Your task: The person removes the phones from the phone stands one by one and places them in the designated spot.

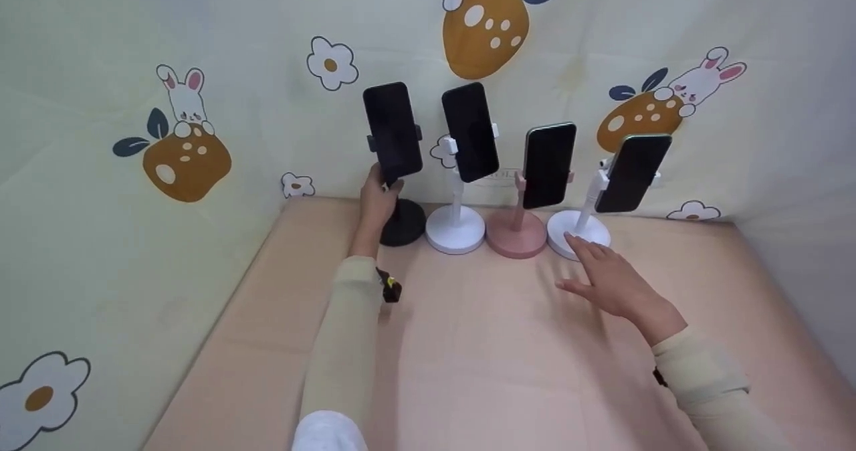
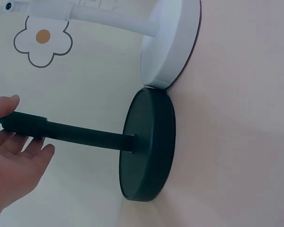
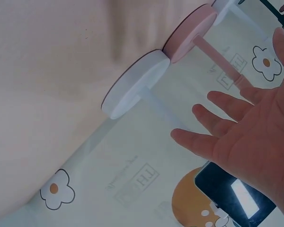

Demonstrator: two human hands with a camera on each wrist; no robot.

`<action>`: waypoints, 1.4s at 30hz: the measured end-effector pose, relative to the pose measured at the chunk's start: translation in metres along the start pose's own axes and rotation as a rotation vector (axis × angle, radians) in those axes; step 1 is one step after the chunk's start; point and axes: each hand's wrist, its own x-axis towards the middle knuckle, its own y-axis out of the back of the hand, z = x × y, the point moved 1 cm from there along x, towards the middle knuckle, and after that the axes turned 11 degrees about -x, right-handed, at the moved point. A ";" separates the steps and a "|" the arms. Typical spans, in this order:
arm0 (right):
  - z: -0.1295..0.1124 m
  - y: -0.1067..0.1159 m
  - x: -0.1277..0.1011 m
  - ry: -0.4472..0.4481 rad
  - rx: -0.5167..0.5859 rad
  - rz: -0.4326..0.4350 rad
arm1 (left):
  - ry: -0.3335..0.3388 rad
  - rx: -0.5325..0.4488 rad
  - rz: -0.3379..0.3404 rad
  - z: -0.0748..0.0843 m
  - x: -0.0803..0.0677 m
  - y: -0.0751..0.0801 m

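Observation:
My left hand grips the upper pole of the black phone stand, thumb on one side and fingertips on the other. That stand carries a dark phone in its clamp, and its round base sits on the table. My right hand is held over the table with its fingers spread, in front of the right-hand white stand. It holds nothing; in the right wrist view its palm shows bare. The right-hand white stand bears another dark phone.
Between those two stand another white stand with a phone and a pink stand with a phone. The bases form a close row along the table's back edge. A printed cloth wall rises behind.

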 end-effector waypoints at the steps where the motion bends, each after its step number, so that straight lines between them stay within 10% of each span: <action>1: 0.000 0.000 0.000 0.000 0.002 -0.001 | 0.005 0.004 0.000 -0.001 0.000 0.000; 42: 0.002 -0.004 -0.006 0.042 0.005 0.038 | -0.056 -0.035 0.088 -0.006 -0.013 0.012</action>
